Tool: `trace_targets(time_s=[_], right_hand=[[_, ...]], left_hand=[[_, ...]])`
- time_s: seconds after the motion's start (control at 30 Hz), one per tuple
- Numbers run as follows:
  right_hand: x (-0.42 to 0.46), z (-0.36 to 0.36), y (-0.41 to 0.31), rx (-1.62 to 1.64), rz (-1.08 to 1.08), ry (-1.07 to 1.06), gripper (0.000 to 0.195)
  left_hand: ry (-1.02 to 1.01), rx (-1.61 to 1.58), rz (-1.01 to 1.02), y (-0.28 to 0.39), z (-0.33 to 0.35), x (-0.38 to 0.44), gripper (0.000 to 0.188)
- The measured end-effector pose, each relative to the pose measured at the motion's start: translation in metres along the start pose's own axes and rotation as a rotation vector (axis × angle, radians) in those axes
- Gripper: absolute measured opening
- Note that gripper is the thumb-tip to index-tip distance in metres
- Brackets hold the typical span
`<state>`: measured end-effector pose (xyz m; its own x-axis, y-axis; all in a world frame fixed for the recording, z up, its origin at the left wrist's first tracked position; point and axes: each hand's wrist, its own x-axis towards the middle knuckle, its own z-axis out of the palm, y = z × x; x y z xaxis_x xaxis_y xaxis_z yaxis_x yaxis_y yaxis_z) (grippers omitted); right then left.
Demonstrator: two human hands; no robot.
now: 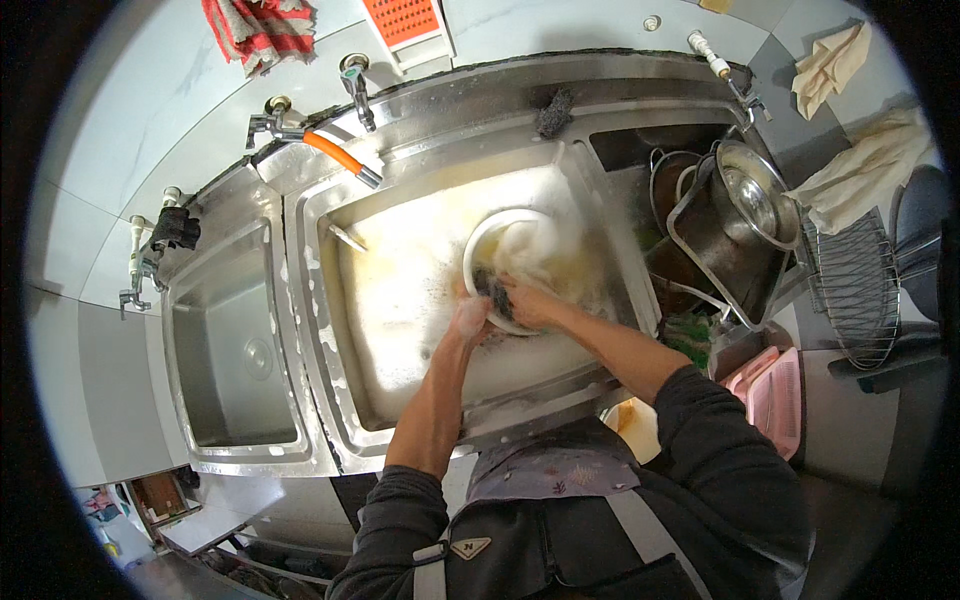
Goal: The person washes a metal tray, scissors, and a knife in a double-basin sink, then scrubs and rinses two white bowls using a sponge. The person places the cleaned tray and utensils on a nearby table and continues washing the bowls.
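A round white bowl or basin (469, 255) with foam in it sits tilted in the suds of the middle stainless steel sink (309, 300). My left hand (474, 315), wet with foam, grips its near left rim. In my right hand (529, 301) is a dark scouring pad (493, 291), pressed against the inside of the bowl near that rim. Foam and blur hide some of the fingers and the bowl's far right side.
An orange hose (334, 152) on a tap reaches over the sink's back left. A steel wool scrubber (555, 114) lies on the back ledge. Metal pots and a rectangular pan (712, 262) are stacked at right. Another steel sink (225, 345) stands at left, a pink plastic basket (772, 397) at lower right.
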<state>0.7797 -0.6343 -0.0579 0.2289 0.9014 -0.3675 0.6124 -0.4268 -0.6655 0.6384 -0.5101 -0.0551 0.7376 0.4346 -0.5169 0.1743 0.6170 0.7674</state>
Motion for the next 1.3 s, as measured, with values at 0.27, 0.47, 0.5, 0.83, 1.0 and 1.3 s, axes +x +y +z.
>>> trace_targets(time_s=[0.27,0.47,0.5,0.83,1.0,1.3], right_hand=[[-0.006,-0.022,0.016,-0.149,0.097,0.436,0.039],[0.069,-0.003,0.034,-0.494,0.355,0.28,0.021],[0.072,-0.009,0.015,-0.326,0.342,0.304,0.027],[0.024,0.0,-0.025,0.558,0.118,0.258,0.06],[-0.018,-0.025,0.007,-0.164,-0.043,0.013,0.043],[0.046,-0.027,0.032,-0.546,0.223,0.332,0.051]], left_hand=[[-0.018,0.01,-0.053,0.023,0.016,-0.026,0.089],[-0.026,0.026,-0.053,0.033,0.027,-0.033,0.088],[0.009,0.04,-0.089,0.034,0.023,-0.033,0.086],[-0.1,-0.057,-0.118,-0.016,-0.019,0.008,0.064],[-0.053,0.033,0.002,0.012,0.0,-0.008,0.078],[-0.087,0.013,-0.054,0.027,0.028,-0.018,0.102]])
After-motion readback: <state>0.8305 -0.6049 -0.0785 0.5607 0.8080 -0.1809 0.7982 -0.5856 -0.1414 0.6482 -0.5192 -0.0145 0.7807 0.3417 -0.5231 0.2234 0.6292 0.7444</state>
